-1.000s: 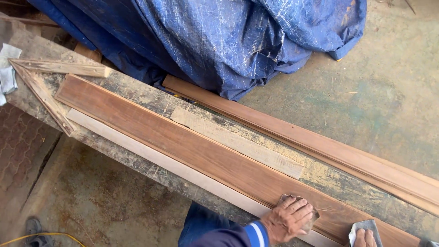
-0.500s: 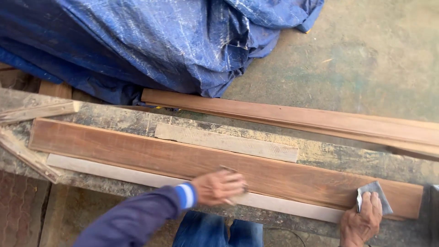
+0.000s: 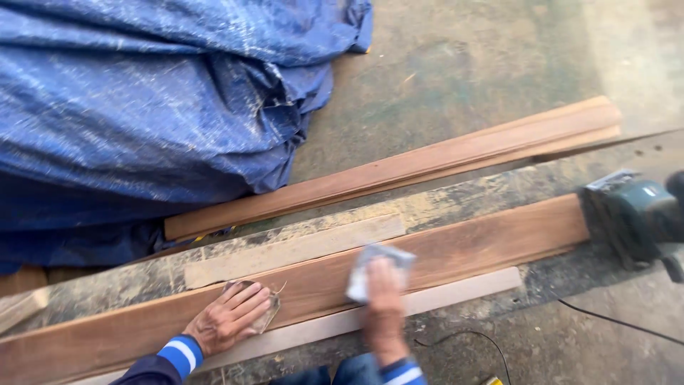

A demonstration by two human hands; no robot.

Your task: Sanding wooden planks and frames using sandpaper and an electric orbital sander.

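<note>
A long reddish-brown plank (image 3: 456, 246) lies lengthwise on a dusty, paint-flecked workbench (image 3: 499, 199), running from the lower left up toward the right. The left hand (image 3: 226, 319) lies flat on the plank, fingers spread slightly, pressing a worn piece of sandpaper (image 3: 266, 311) against the wood. The right hand (image 3: 382, 294), blurred, presses a grey folded sandpaper sheet (image 3: 377, 265) onto the plank further right, fingers held together over it. A thin pale strip (image 3: 456, 291) lies along the plank's near edge, touching it, and a short pale batten (image 3: 292, 249) lies just beyond its far edge. A dark green power tool (image 3: 630, 214) sits at the plank's right end. Another long reddish board (image 3: 427, 162) rests behind the bench, beside a crumpled blue tarpaulin (image 3: 142, 107).
</note>
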